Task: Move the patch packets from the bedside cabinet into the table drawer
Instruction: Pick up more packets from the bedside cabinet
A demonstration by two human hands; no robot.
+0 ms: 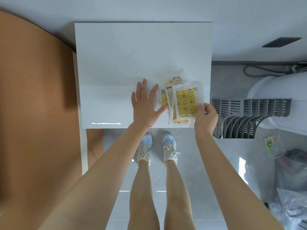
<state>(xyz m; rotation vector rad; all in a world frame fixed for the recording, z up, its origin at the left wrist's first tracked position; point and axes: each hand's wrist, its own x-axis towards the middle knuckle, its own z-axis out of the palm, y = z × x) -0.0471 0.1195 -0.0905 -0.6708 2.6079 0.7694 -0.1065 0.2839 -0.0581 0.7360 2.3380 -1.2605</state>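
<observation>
Looking straight down, person standing at white cabinet top [116,63].

- Patch packets [167,97]: loose overlapping pile on cabinet top, near-right part, close to front & right edges. Clear sleeves w/ yellow printed patches inside. One pale packet at the far end of the pile, printed text on it too small to read.
- Top packet [186,100]: lies over the others, slightly skewed. Lower right corner is at the R fingers.
- Left hand [144,103]: palm down, flat on cabinet top just left of pile. Fingers straight, spread. Thumb stretched out to the right, tip touching left edge of pile.
- Right hand [206,117]: at near-right corner of pile, fingers curled, thumb + fingertips pinching edge of top packet.
- Thin bracelet [146,124] on L wrist.

Surroundings:
- Orange-brown surface [33,97] fills the left side, up against the cabinet.
- Grey slotted rack [245,117] just right of cabinet, w/ white rounded object [282,90] beyond it.
- Grey cable [265,70] on floor behind that.
- Plastic bags [290,188] lower right.
- Pale blue sneakers [144,146] on grey tile floor, toes at the cabinet's front edge.
</observation>
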